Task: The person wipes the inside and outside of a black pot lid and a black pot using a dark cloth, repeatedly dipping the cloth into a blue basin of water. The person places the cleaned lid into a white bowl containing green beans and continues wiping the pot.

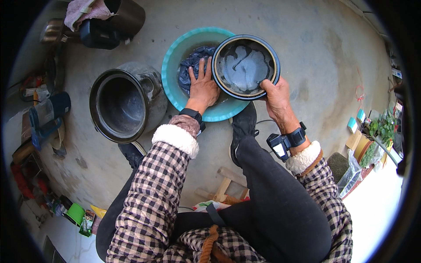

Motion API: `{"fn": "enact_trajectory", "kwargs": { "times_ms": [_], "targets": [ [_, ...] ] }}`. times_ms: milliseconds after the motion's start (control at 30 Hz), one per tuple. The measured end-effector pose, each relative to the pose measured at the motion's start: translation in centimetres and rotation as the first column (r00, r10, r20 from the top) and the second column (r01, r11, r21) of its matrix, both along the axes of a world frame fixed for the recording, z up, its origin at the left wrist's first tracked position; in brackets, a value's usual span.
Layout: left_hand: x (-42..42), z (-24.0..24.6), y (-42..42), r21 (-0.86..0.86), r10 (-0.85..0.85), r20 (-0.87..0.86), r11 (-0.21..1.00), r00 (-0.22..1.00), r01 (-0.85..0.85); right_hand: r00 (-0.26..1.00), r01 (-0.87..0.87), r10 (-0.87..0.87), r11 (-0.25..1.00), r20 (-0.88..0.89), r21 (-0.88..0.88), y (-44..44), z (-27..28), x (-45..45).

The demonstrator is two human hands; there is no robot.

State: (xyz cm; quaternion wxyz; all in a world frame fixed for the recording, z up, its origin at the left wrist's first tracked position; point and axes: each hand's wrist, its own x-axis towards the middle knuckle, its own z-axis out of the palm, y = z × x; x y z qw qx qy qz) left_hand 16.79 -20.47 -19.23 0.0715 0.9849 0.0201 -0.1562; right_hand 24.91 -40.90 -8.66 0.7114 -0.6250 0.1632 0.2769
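Observation:
My left hand (203,88) reaches into a turquoise plastic basin (171,49), its fingers apart on a wet, crumpled dark cloth (189,67). Shallow water lies around the cloth. With thumb over the rim, my right hand (278,95) grips a round, dark-glazed lid or shallow dish (245,65). Its hollow side faces up, with wet streaks across the bottom, and it covers part of the basin's right side. Left of the basin, a large dark crock (121,105) tilts with its mouth towards me; its inside looks smeared with grey.
My shoes (245,125) are close to the basin and the crock. A small wooden stool (227,184) lies near my legs. Dark metal containers with a pink cloth (88,13) stand at upper left, a blue jug (46,121) at left, potted plants (383,128) at right.

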Motion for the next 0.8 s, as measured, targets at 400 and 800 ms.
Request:
{"fn": "enact_trajectory", "kwargs": {
  "times_ms": [400, 800],
  "targets": [
    [1.3, 2.5, 2.3, -0.740, 0.642, 0.267, 0.614, 0.719, -0.274, 0.959, -0.067, 0.119, 0.977, 0.258, -0.200, -0.2, -1.2, 0.1],
    [0.1, 7.7, 0.9, -0.965, 0.735, -0.168, 0.015, 0.657, -0.263, 0.902, -0.099, 0.235, 0.929, 0.361, -0.356, 0.3, -0.8, 0.2]
  ]
}}
